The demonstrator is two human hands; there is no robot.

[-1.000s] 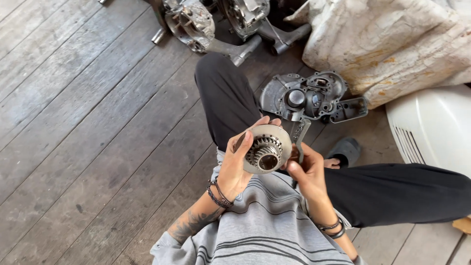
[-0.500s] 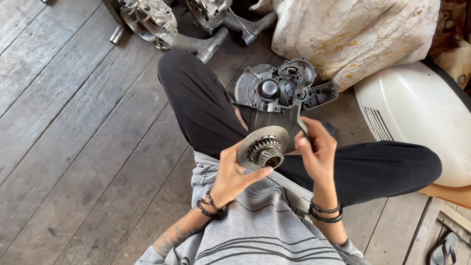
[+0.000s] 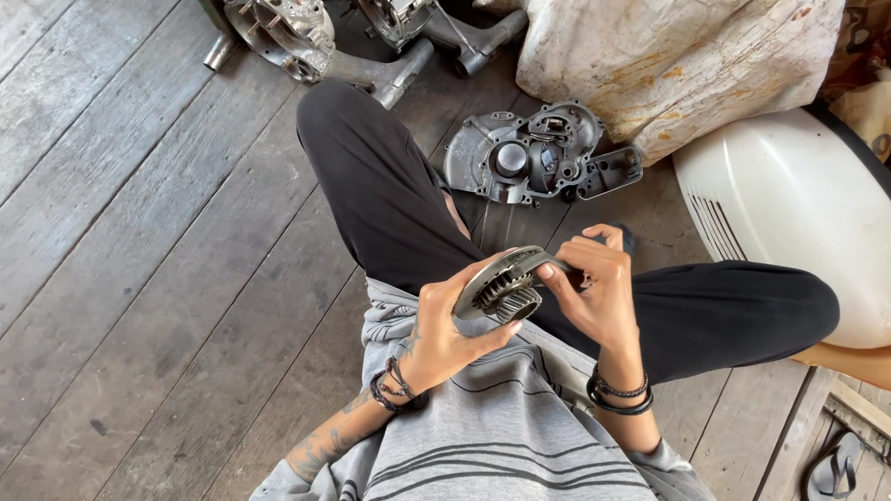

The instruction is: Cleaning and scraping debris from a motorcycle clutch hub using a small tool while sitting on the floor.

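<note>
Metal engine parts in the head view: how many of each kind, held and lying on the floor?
Round grey metal disc with a toothed gear hub, held between left hand and right hand: 1
Flat grey metal engine cover on the wooden floor: 1
Bulky grey metal engine casings with tube arms at the top edge: 2
Total: 4

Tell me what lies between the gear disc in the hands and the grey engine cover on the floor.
In the head view, the person's black-trousered leg crosses between the gear disc and the engine cover, then bare floorboards.
</note>
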